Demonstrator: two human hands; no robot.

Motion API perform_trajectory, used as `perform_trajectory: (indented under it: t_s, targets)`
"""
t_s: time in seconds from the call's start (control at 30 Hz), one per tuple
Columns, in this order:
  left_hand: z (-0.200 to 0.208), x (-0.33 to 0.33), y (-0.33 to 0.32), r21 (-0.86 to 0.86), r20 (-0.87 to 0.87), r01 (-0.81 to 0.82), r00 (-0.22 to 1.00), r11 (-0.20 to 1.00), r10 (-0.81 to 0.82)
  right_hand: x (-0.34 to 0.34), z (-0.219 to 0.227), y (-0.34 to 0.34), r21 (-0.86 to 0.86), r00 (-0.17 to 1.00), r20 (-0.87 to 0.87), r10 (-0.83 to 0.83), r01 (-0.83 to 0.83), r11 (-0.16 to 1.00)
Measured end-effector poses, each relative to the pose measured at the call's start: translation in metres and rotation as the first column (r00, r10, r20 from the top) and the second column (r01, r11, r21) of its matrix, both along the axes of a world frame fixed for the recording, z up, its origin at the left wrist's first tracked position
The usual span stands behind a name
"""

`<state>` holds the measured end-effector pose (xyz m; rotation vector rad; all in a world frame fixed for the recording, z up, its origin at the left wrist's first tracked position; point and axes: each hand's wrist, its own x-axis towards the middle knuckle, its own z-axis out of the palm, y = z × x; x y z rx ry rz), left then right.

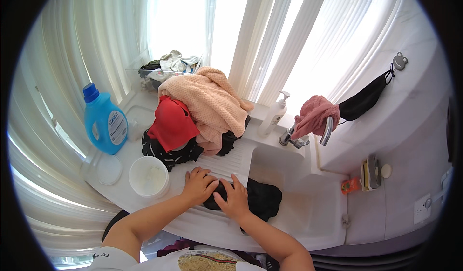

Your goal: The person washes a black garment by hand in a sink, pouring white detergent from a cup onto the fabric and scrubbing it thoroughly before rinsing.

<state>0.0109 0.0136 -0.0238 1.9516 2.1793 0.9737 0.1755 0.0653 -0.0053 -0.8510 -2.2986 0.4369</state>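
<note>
A bunched black garment (263,199) lies on the sink's ribbed washboard (227,162) and droops over its right edge into the basin. My left hand (197,186) rests on the garment's left end, fingers apart and slightly bent. From the right, my right hand (235,199) presses on the same cloth, thumb and fingers spread. Both hands are open, and part of the black cloth shows between them. Left of my left hand stands a white tub (148,177) with something pale in it.
A red cloth (172,124) and a peach towel (207,102) are heaped behind the washboard. A blue detergent bottle (105,121) stands at the left. Beside the white pump bottle (274,114), a pink cloth (316,115) drapes the faucet (327,132). The white basin (308,208) is at the right.
</note>
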Motion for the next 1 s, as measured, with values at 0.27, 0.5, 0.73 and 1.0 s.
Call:
perform_trajectory:
  t_s: [0.27,0.5,0.73,1.0]
  targets:
    - [-0.013,-0.011,0.035,0.118,-0.074,-0.107,0.99,0.987,0.116,-0.028,-0.021,0.039,0.118,0.998,-0.059,0.004,0.003,0.993]
    - [0.019,-0.002,-0.024,0.407,0.184,0.058,0.972,0.911,-0.144,0.005,0.03,-0.013,-0.143,0.89,-0.444,0.108,-0.189,0.972]
    - [-0.019,0.0,0.018,0.256,-0.02,-0.007,1.0,0.967,0.013,-0.023,-0.024,0.023,0.228,0.999,0.012,-0.043,0.039,0.973]
    - [0.011,0.007,-0.052,0.202,0.101,0.199,0.97,0.959,-0.223,0.033,0.002,-0.038,-0.088,0.995,0.051,0.081,-0.076,0.993]
